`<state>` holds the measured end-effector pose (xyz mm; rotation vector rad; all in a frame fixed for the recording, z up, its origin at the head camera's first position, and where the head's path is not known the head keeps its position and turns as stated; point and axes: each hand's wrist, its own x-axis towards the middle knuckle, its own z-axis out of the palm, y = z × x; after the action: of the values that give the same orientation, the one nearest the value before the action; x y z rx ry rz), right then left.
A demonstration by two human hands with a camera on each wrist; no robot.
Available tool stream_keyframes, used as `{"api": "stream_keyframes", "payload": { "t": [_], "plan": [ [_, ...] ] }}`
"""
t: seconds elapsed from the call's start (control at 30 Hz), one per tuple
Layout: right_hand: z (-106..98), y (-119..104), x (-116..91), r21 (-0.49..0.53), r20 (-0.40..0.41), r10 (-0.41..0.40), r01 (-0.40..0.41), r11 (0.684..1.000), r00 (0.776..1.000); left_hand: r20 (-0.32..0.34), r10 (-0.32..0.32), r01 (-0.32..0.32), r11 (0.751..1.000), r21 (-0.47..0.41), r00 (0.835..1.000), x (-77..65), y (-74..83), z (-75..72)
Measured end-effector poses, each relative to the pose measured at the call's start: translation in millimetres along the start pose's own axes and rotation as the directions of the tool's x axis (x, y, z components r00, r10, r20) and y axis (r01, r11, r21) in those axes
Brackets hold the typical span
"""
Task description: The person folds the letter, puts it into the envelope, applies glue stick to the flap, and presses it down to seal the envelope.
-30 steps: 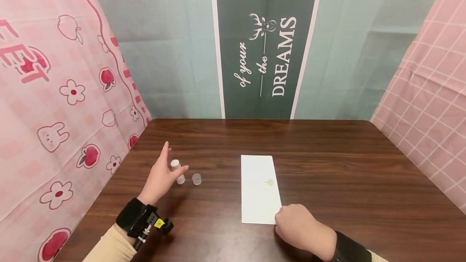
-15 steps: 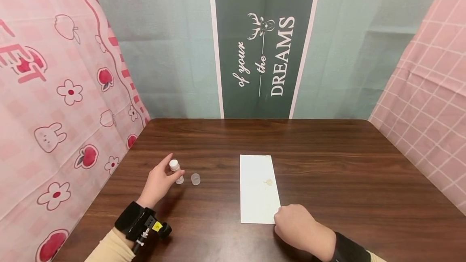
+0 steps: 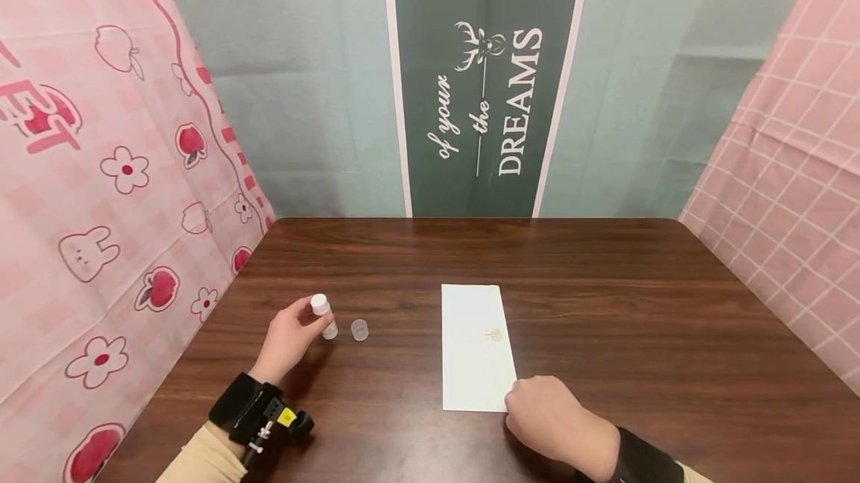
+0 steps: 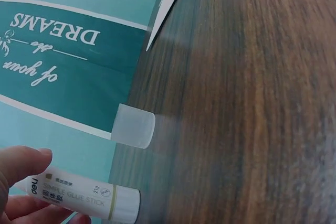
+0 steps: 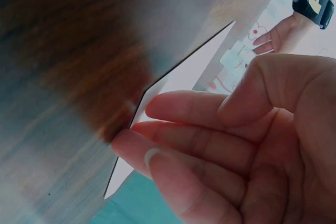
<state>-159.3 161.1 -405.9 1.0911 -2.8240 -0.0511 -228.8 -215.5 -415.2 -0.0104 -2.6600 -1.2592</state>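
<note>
A white glue stick [image 4: 86, 195], its cap on, stands tilted at the left of the table in the head view. My left hand [image 3: 289, 337] grips it with the thumb on one side and the fingers on the other. A small translucent cup-like cap [image 3: 359, 330] sits just right of it. A white card [image 3: 475, 352] with a small gold emblem lies flat near the middle. My right hand [image 3: 547, 417] rests at its near right corner. In the right wrist view the fingers [image 5: 184, 108] are loosely bent and overlap the card's edge.
The dark wooden table [image 3: 618, 296] carries these things. A green-grey curtain [image 3: 316, 95] with lettering hangs behind it, and pink cloths [image 3: 154, 222] flank it. A camera is strapped to the left wrist.
My left hand, earlier spread wide around the glue stick, has closed its thumb and fingers onto it. The right hand and the card stay in place; the head view shifts slightly.
</note>
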Motion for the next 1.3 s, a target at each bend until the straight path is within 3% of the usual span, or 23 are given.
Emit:
{"api": "stream_keyframes", "payload": {
  "t": [0.3,0.47,0.73,1.0,1.13,1.3],
  "plan": [
    [-2.6,1.3,-1.5,0.003,-0.012,0.000,0.001,1.000,1.000,0.006,0.009,-0.009,1.000,0.009,1.000,0.6,1.9,0.7],
    [-3.8,1.8,-2.0,0.001,-0.003,0.011,-0.011,1.000,1.000,-0.023,0.039,-0.039,0.999,0.010,0.999,4.0,9.9,0.2],
    [-11.7,12.3,1.9,0.101,0.017,0.039,-0.040,0.994,0.999,-0.056,0.125,-0.128,0.991,-0.040,0.991,10.6,38.4,7.5],
    [-15.5,21.9,10.2,0.214,0.032,0.068,-0.074,0.974,0.997,-0.002,0.122,-0.121,0.982,-0.142,0.993,14.6,65.4,28.9],
    [-16.4,26.8,16.7,0.296,0.043,0.128,-0.135,0.946,0.991,0.003,0.136,-0.133,0.975,-0.175,0.991,16.4,77.4,40.7],
    [-19.0,35.2,26.4,0.489,0.027,0.140,-0.135,0.862,0.990,0.010,0.161,-0.155,0.963,-0.221,0.987,18.1,90.9,55.3]
  ]
}}
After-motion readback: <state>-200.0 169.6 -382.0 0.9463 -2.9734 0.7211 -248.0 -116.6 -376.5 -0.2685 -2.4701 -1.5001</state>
